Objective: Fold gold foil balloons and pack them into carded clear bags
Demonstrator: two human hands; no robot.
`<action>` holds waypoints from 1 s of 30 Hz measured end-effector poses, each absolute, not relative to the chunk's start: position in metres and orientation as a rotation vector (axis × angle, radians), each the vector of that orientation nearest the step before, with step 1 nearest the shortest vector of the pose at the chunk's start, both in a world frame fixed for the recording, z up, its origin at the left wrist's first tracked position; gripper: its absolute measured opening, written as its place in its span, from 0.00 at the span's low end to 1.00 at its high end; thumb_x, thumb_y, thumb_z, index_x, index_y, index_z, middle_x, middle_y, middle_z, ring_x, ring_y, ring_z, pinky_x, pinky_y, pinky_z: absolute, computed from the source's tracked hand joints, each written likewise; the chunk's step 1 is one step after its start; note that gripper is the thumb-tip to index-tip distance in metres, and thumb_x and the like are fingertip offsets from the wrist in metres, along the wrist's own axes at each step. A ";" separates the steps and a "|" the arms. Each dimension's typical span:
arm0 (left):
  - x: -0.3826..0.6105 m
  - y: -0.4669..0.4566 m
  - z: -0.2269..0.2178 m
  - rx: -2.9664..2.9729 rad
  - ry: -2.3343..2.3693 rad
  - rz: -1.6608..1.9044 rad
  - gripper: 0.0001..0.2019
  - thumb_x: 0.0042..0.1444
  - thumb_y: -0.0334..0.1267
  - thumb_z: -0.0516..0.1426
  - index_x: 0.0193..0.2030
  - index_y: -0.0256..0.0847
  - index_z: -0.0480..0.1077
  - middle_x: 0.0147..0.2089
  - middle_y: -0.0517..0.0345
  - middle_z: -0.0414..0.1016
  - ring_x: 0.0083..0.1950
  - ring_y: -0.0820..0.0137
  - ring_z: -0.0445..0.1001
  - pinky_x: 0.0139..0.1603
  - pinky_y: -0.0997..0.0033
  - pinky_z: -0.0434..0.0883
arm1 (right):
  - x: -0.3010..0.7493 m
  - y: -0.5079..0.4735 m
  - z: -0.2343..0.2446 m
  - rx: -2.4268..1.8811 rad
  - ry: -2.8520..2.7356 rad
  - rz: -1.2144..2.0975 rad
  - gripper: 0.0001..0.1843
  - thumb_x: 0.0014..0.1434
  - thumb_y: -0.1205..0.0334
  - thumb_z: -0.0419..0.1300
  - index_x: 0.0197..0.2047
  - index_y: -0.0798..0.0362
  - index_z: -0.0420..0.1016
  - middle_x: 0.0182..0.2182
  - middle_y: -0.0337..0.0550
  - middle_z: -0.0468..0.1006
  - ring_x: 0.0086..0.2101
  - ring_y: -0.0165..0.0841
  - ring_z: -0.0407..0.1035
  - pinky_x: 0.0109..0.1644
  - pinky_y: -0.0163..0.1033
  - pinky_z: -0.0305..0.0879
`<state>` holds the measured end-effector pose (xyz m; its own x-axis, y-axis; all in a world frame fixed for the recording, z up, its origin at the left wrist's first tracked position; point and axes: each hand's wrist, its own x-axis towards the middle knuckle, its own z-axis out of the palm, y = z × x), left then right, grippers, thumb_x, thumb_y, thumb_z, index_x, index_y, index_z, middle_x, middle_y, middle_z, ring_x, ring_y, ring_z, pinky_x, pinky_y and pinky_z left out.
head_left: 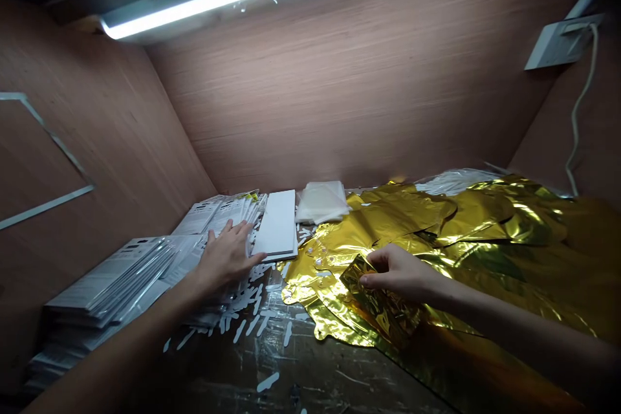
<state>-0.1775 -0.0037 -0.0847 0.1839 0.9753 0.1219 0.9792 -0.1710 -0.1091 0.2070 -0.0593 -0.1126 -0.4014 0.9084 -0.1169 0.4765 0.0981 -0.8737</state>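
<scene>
My left hand (227, 257) lies flat with its fingers spread on a fanned stack of printed paper packets (220, 213) at the left. My right hand (398, 272) pinches a folded piece of gold foil (376, 304), held just above a large heap of crumpled gold foil sheets (485, 226) that covers the right side of the bench. A white card stack (278, 225) sits just right of my left fingertips.
More printed packets (104, 284) are piled at the near left. Clear plastic bags (321, 202) lie by the back wall. White paper strips (252, 317) litter the shiny bench top. Wooden walls enclose three sides; a socket with cable (563, 42) hangs at right.
</scene>
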 end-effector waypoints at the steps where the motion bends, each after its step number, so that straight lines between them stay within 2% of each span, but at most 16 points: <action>1: -0.177 -0.006 -0.086 -2.298 -1.925 -0.012 0.40 0.60 0.53 0.57 0.75 0.36 0.55 0.78 0.36 0.51 0.78 0.32 0.41 0.67 0.16 0.43 | 0.208 -0.060 -0.113 -1.355 -1.930 1.246 0.15 0.54 0.53 0.66 0.27 0.55 0.71 0.23 0.35 0.66 0.25 0.28 0.57 0.28 0.36 0.48; 3: -0.178 -0.010 -0.089 -2.329 -1.969 0.046 0.42 0.58 0.46 0.58 0.77 0.37 0.51 0.80 0.35 0.42 0.78 0.29 0.37 0.64 0.12 0.46 | 0.210 -0.060 -0.116 -1.350 -1.937 1.241 0.14 0.55 0.54 0.66 0.28 0.55 0.71 0.24 0.35 0.66 0.25 0.28 0.58 0.28 0.36 0.48; 4: -0.179 -0.011 -0.090 -2.344 -1.992 0.072 0.43 0.58 0.43 0.57 0.78 0.37 0.48 0.81 0.35 0.39 0.79 0.30 0.35 0.64 0.13 0.48 | 0.211 -0.060 -0.117 -1.347 -1.938 1.239 0.15 0.56 0.53 0.66 0.27 0.55 0.71 0.24 0.35 0.66 0.26 0.28 0.58 0.28 0.36 0.48; 7: -0.186 -0.007 -0.086 -2.378 -2.052 0.150 0.49 0.53 0.35 0.60 0.80 0.38 0.42 0.81 0.34 0.31 0.79 0.34 0.30 0.68 0.24 0.55 | 0.214 -0.061 -0.120 -1.333 -1.937 1.241 0.15 0.56 0.54 0.66 0.27 0.55 0.69 0.23 0.35 0.65 0.26 0.28 0.57 0.28 0.36 0.47; 9: -0.189 -0.003 -0.080 -2.381 -2.083 0.203 0.54 0.48 0.32 0.63 0.80 0.39 0.42 0.81 0.32 0.32 0.78 0.32 0.32 0.69 0.29 0.57 | 0.214 -0.061 -0.119 -1.331 -1.939 1.235 0.16 0.55 0.54 0.66 0.26 0.54 0.68 0.23 0.34 0.64 0.25 0.27 0.57 0.28 0.36 0.46; 12: -0.185 0.004 -0.074 -2.366 -2.083 0.231 0.57 0.45 0.37 0.68 0.79 0.38 0.45 0.80 0.28 0.35 0.77 0.27 0.33 0.68 0.24 0.54 | 0.213 -0.062 -0.117 -1.340 -1.932 1.228 0.17 0.55 0.54 0.66 0.25 0.54 0.65 0.22 0.33 0.61 0.25 0.27 0.54 0.27 0.36 0.44; 14: -0.174 0.006 -0.076 -2.364 -2.023 0.189 0.52 0.52 0.46 0.66 0.78 0.33 0.46 0.80 0.27 0.34 0.78 0.30 0.29 0.70 0.24 0.49 | 0.211 -0.063 -0.116 -1.342 -1.910 1.258 0.17 0.55 0.54 0.66 0.25 0.53 0.65 0.22 0.32 0.60 0.24 0.26 0.53 0.27 0.36 0.44; 16: -0.159 0.007 -0.083 -2.395 -1.913 0.132 0.43 0.61 0.47 0.60 0.77 0.29 0.49 0.80 0.30 0.36 0.80 0.38 0.27 0.74 0.33 0.46 | 0.208 -0.064 -0.114 -1.323 -1.885 1.311 0.16 0.56 0.53 0.65 0.26 0.54 0.67 0.22 0.33 0.61 0.24 0.27 0.54 0.26 0.36 0.45; 17: -0.151 0.008 -0.086 -2.421 -1.854 0.113 0.38 0.63 0.45 0.58 0.75 0.30 0.53 0.80 0.31 0.39 0.81 0.42 0.30 0.76 0.39 0.47 | 0.206 -0.065 -0.114 -1.317 -1.875 1.332 0.16 0.56 0.53 0.65 0.27 0.54 0.68 0.22 0.33 0.61 0.24 0.27 0.55 0.26 0.36 0.45; 19: -0.138 0.012 -0.093 -2.483 -1.766 0.122 0.28 0.63 0.40 0.58 0.68 0.33 0.66 0.76 0.33 0.56 0.79 0.45 0.47 0.74 0.47 0.56 | 0.204 -0.066 -0.112 -1.317 -1.864 1.343 0.15 0.56 0.53 0.65 0.27 0.54 0.68 0.22 0.33 0.61 0.23 0.27 0.55 0.26 0.36 0.45; 21: -0.131 0.018 -0.094 -2.550 -1.723 0.186 0.15 0.63 0.38 0.60 0.54 0.36 0.76 0.61 0.37 0.75 0.66 0.49 0.70 0.64 0.52 0.68 | 0.203 -0.067 -0.112 -1.319 -1.864 1.323 0.16 0.56 0.53 0.66 0.27 0.54 0.67 0.21 0.33 0.60 0.23 0.26 0.54 0.26 0.36 0.43; 22: -0.131 0.021 -0.093 -2.583 -1.703 0.227 0.11 0.64 0.40 0.60 0.48 0.37 0.77 0.53 0.41 0.79 0.58 0.53 0.76 0.59 0.53 0.72 | 0.204 -0.067 -0.112 -1.313 -1.867 1.312 0.16 0.55 0.53 0.66 0.26 0.54 0.67 0.21 0.32 0.59 0.23 0.26 0.53 0.26 0.36 0.43; 24: -0.134 0.027 -0.089 -2.636 -1.651 0.288 0.11 0.66 0.44 0.60 0.45 0.37 0.76 0.45 0.50 0.80 0.47 0.62 0.79 0.52 0.56 0.75 | 0.206 -0.069 -0.113 -1.297 -1.865 1.296 0.18 0.55 0.53 0.66 0.25 0.53 0.65 0.21 0.32 0.58 0.24 0.26 0.53 0.26 0.36 0.43; 26: -0.139 0.032 -0.082 -2.669 -1.589 0.309 0.13 0.67 0.46 0.60 0.44 0.37 0.75 0.44 0.54 0.78 0.45 0.65 0.78 0.50 0.57 0.76 | 0.209 -0.070 -0.114 -1.297 -1.854 1.279 0.20 0.55 0.52 0.67 0.24 0.52 0.62 0.21 0.31 0.57 0.23 0.26 0.52 0.26 0.36 0.43; 30: -0.147 0.036 -0.072 -2.748 -1.499 0.292 0.12 0.66 0.42 0.60 0.34 0.37 0.74 0.32 0.59 0.76 0.35 0.70 0.75 0.43 0.65 0.73 | 0.215 -0.075 -0.115 -1.290 -1.814 1.312 0.19 0.55 0.52 0.67 0.24 0.53 0.64 0.21 0.31 0.60 0.23 0.26 0.53 0.27 0.35 0.45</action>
